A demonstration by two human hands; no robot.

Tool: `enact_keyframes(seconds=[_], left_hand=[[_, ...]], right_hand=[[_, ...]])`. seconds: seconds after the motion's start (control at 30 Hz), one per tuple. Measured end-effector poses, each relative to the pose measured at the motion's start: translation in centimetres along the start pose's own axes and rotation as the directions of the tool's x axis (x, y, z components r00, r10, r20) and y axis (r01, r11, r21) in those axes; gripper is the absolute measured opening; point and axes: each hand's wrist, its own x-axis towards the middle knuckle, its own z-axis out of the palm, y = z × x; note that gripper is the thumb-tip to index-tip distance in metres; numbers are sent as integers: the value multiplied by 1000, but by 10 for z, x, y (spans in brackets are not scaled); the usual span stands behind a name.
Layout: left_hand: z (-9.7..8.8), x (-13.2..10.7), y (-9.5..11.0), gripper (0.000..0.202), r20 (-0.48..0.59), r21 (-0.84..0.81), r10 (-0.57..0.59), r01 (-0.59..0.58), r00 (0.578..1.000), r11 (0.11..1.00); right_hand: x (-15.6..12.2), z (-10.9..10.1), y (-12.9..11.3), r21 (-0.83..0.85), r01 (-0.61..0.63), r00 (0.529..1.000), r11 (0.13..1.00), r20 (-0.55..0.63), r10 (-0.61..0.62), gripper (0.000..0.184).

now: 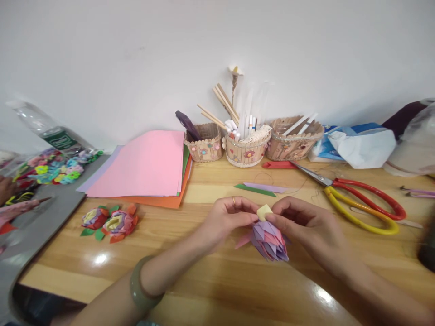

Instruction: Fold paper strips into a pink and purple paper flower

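together, both hands (pixel 226 222) (pixel 306 225) pinch yellow paper (pixel 263 211).

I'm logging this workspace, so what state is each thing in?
Left hand, pinching
Right hand, pinching
Yellow paper piece, held by both hands
Purple-pink flower, petals layered
Left leafy flower, assembled, set down
Right leafy flower, assembled, set down
Scissors, set down, blades apparently shut
Paper stack, edges uneven
Left basket, open, part-filled
Middle basket, open, crowded
Right basket, open, part-filled
Bottle, slanted; lying or standing unclear

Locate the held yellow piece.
In the head view, the yellow piece is right of centre, between the left hand and right hand, just above the purple-pink flower.
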Motion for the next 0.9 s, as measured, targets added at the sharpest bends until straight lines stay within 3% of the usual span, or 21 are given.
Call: enact_keyframes(seconds=[0.13,0.3,0.4,0.6,0.77,0.9], left_hand=[[2,2,-4,16,-120,75,29,-20,992,997],[6,0,-2,13,-145,160,68,-45,987,986],[10,-2,-1,12,-169,204,76,-40,983,978],[10,-4,-6,11,-177,312,104,-45,979,949],[3,-4,-11,7,-145,421,173,-98,974,902],[3,-5,-12,5,-134,475,247,-157,960,866]], right_hand=[[0,1,2,18,-26,999,999,19,26,30],[1,2,-3,28,-105,993,994,58,103,30],[1,2,-5,-5,-94,995,996,33,94,28],[-2,2,1,-267,78,996,961,-12,-85,18],[-6,-2,6,-503,301,949,810,75,-306,8],[-3,-5,5,-566,400,906,721,125,-405,7]])
